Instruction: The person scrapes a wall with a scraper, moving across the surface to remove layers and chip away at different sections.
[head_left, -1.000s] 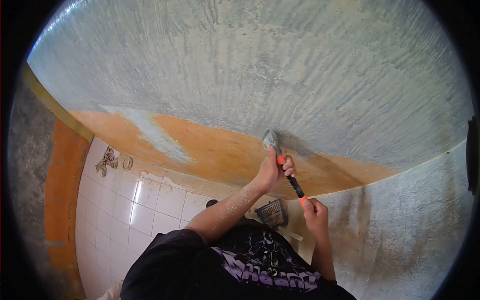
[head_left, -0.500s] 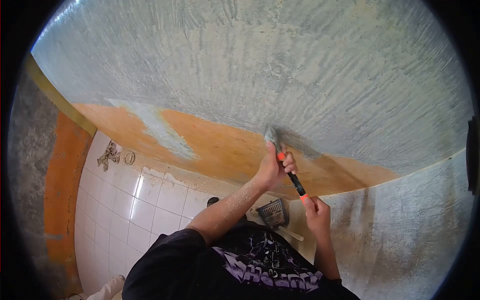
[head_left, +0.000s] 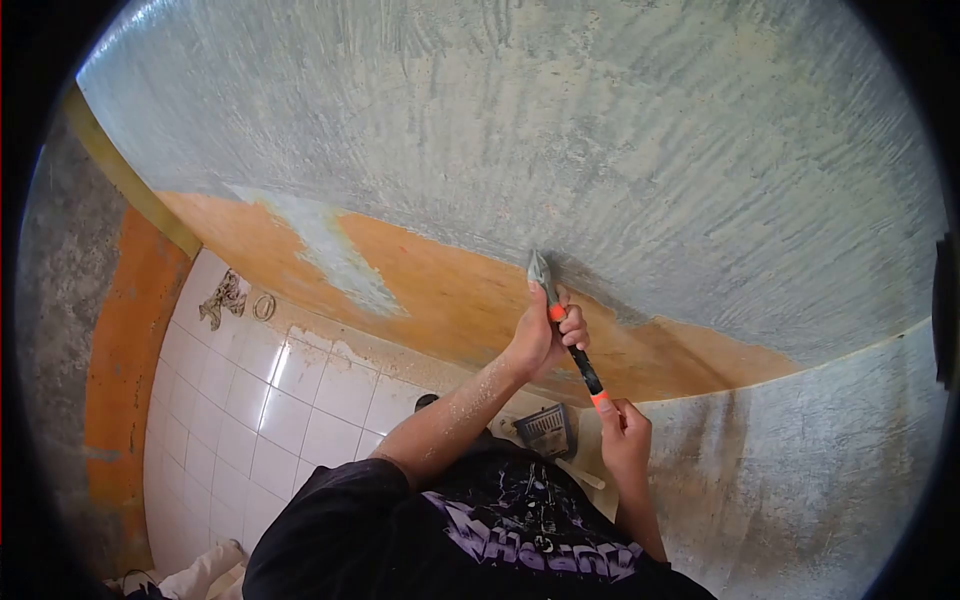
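Note:
A long-handled scraper (head_left: 583, 363), black with orange bands, slants up toward the wall. Its grey metal head (head_left: 539, 271) meets the wall near the border between the grey scraped area (head_left: 480, 150) and the orange paint (head_left: 460, 295). My left hand (head_left: 541, 335) is closed round the handle just below the head, thumb pointing up along it. At the lower end, my right hand (head_left: 626, 432) grips the orange-tipped handle. Pale dust specks cover my left forearm.
On the white tiled floor (head_left: 225, 400) lie a crumpled rag (head_left: 224, 298) and a roll of tape (head_left: 263, 306). A dark dustpan-like tray (head_left: 547, 430) with a pale stick (head_left: 580, 474) is by the wall's foot. Light cloth (head_left: 205, 574) shows at lower left.
The scraper and both hands have shifted slightly left in view, the right hand also a little lower. Both hands keep their hold on the handle.

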